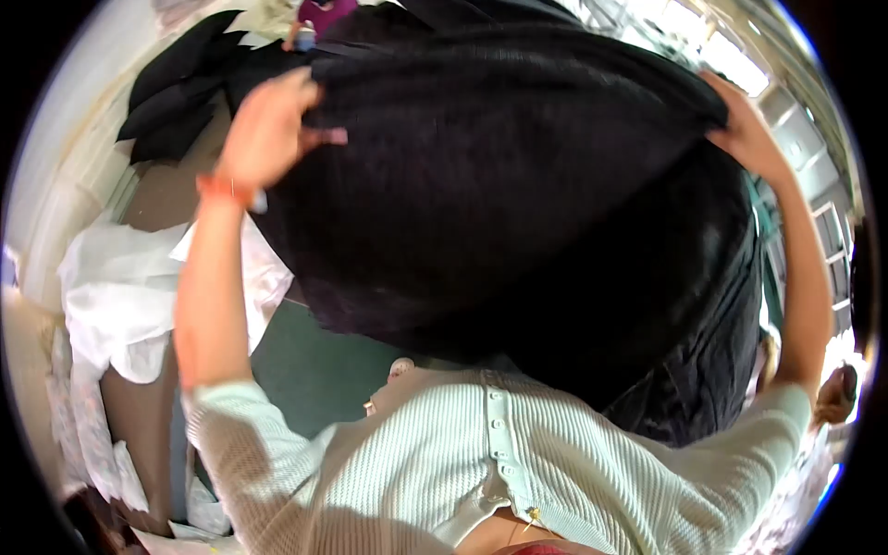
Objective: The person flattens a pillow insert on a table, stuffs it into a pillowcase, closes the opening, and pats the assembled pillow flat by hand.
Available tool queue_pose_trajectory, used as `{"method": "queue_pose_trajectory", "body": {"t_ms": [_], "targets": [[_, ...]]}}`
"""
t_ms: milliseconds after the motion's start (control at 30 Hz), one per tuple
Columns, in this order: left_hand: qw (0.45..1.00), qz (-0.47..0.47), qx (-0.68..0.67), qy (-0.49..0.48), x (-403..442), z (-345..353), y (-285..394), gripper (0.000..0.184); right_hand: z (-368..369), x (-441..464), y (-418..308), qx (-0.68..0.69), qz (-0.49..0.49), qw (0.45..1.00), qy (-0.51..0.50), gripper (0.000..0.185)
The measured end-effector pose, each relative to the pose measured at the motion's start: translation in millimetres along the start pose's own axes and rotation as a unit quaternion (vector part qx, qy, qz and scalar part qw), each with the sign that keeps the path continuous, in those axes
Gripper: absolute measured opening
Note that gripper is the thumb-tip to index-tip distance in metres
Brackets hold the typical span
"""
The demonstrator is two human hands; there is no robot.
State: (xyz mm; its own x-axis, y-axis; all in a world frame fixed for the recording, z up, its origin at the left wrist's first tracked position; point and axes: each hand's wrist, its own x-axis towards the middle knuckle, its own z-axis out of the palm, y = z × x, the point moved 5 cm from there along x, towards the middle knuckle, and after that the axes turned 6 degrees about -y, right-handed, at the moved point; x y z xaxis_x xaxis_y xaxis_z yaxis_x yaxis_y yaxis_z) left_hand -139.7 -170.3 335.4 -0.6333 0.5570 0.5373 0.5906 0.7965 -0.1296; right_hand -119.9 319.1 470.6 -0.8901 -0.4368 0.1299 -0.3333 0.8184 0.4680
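Note:
A large black cloth (pixel 499 185) is spread wide in front of my body, raised between my two hands. At its upper left edge, my left hand (pixel 273 129) is closed on the cloth, with the thumb lying across the near side. My right hand (pixel 745 134) grips the upper right edge, its fingertips hidden behind the fabric. The lower part of the cloth hangs down near my waist. More dark fabric (pixel 703 361) lies in folds at the lower right. Whether it belongs to the same piece I cannot tell.
White cloth (pixel 125 287) drapes over a brown surface (pixel 139 407) on the left. Black fabric pieces (pixel 180 83) lie at the upper left. A person in a purple top (pixel 326 13) is partly visible beyond the cloth. Green floor (pixel 319 370) shows below.

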Motion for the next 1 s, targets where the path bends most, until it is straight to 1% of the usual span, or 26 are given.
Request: {"method": "queue_pose_trajectory", "body": {"t_ms": [67, 100, 133, 167, 200, 233, 267, 300, 333, 367, 400, 433, 467, 500, 533, 567, 600, 633, 667, 700, 733, 800, 867, 900, 933, 1000], "targets": [[0.998, -0.017, 0.045, -0.033, 60, 1, -10, 0.044, 36, 18, 8, 0.088, 0.072, 0.993, -0.026, 0.068], [0.997, -0.014, 0.066, 0.029, 82, -6, -10, 0.042, 39, 18, 11, 0.122, 0.102, 0.987, -0.003, 0.072], [0.992, -0.011, 0.085, 0.091, 98, -14, -7, 0.041, 32, 12, 16, 0.153, 0.134, 0.978, 0.041, 0.071], [0.976, 0.078, 0.082, 0.186, 108, -38, 13, 0.027, 25, 5, 21, 0.181, 0.166, 0.966, 0.083, 0.071], [0.966, 0.079, 0.111, 0.219, 117, -42, 17, 0.025, 22, -4, 29, 0.207, 0.198, 0.950, 0.122, 0.070], [0.960, 0.086, 0.113, 0.242, 119, -49, 27, 0.024, 22, -14, 36, 0.231, 0.229, 0.932, 0.159, 0.069], [0.953, 0.093, 0.113, 0.264, 118, -52, 38, 0.024, 21, -27, 36, 0.122, 0.149, 0.943, 0.271, 0.069], [0.965, 0.087, 0.142, 0.202, 118, -36, 15, 0.042, 32, -46, 42, 0.127, 0.165, 0.936, 0.285, 0.066], [0.968, 0.081, 0.138, 0.194, 108, -29, 29, 0.045, 33, -64, 28, 0.132, 0.181, 0.928, 0.299, 0.063], [0.962, 0.112, 0.133, 0.213, 91, -14, 39, 0.040, 39, -78, 9, 0.073, 0.121, 0.936, 0.323, 0.061], [0.964, 0.154, 0.117, 0.181, 71, 3, 49, 0.034, 51, -92, -14, 0.015, 0.059, 0.937, 0.344, 0.060], [0.967, 0.179, 0.092, 0.158, 50, 23, 61, 0.028, 65, -106, -37, 0.037, 0.043, 0.952, 0.299, 0.053], [0.974, 0.172, 0.067, 0.134, 27, 45, 76, 0.016, 84, -118, -67, 0.060, 0.028, 0.965, 0.254, 0.047], [0.993, 0.098, 0.000, 0.058, 3, 68, 89, 0.012, 108, -131, -96, 0.098, 0.015, 0.967, 0.233, 0.040], [0.991, 0.120, -0.045, 0.041, -26, 90, 101, 0.009, 132, -142, -125, 0.144, 0.013, 0.971, 0.190, 0.039], [0.990, 0.104, -0.093, 0.028, -59, 116, 110, 0.009, 158, -153, -152, 0.199, 0.015, 0.964, 0.178, 0.037], [0.989, 0.084, -0.119, -0.015, -87, 139, 122, 0.009, 190, -164, -176, 0.266, 0.020, 0.954, 0.139, 0.034], [0.983, 0.071, -0.155, -0.068, -121, 168, 128, 0.007, 220, -173, -203, 0.297, 0.030, 0.948, 0.111, 0.030], [0.975, 0.051, -0.177, -0.123, -155, 202, 137, 0.009, 261, -185, -227, 0.352, 0.035, 0.934, 0.047, 0.039], [0.965, 0.041, -0.201, -0.162, -179, 227, 148, 0.014, 298, -196, -249, 0.359, 0.038, 0.932, 0.000, 0.039], [0.966, 0.031, -0.186, -0.174, -181, 232, 154, 0.017, 309, -190, -266, 0.348, 0.032, 0.936, -0.047, 0.033], [0.963, 0.036, -0.191, -0.188, -175, 234, 143, 0.019, 318, -191, -255, 0.364, 0.076, 0.926, -0.058, 0.031], [0.975, 0.037, -0.165, -0.144, -139, 203, 130, 0.019, 287, -173, -224, 0.355, 0.096, 0.930, -0.002, 0.030], [0.979, 0.039, -0.158, -0.120, -119, 184, 127, 0.017, 269, -166, -210, 0.343, 0.102, 0.934, 0.016, 0.034], [0.983, 0.040, -0.152, -0.098, -106, 166, 126, 0.014, 250, -162, -198, 0.316, 0.101, 0.942, 0.057, 0.041], [0.984, 0.050, -0.142, -0.091, -101, 143, 133, 0.012, 224, -165, -185, 0.293, 0.102, 0.947, 0.077, 0.046]]}}
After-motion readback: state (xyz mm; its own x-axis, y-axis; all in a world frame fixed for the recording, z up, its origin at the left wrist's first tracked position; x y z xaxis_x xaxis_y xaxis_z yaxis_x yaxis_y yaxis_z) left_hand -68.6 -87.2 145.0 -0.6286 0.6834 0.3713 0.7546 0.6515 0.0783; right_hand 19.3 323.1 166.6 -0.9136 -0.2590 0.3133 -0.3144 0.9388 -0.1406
